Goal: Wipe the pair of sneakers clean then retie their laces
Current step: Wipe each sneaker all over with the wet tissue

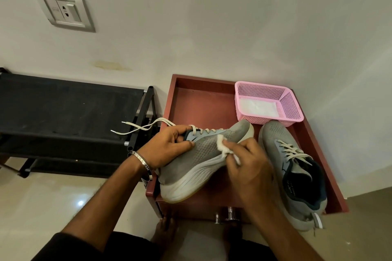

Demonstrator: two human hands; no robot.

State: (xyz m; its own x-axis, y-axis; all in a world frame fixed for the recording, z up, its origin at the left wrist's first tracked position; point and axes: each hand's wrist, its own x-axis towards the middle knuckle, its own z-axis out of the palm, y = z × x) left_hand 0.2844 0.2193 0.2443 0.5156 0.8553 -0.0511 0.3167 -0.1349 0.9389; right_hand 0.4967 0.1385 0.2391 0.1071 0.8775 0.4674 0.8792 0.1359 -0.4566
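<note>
**Sneaker wiped over a red-brown tray**

Red-brown tray [201,99] sits against a white wall, right of centre. Left hand [167,146] grips the tilted grey sneaker [203,165] at its collar, untied laces [144,127] trailing left. Right hand [248,167] pinches a white wipe [222,144] against its side. Second sneaker [290,174] lies lower right, near a pink basket [286,101].

Single head-worn view, looking forward and down.
Wide-angle and close above both hands, it faces a wall [212,17] over a red tray [203,104].
</note>
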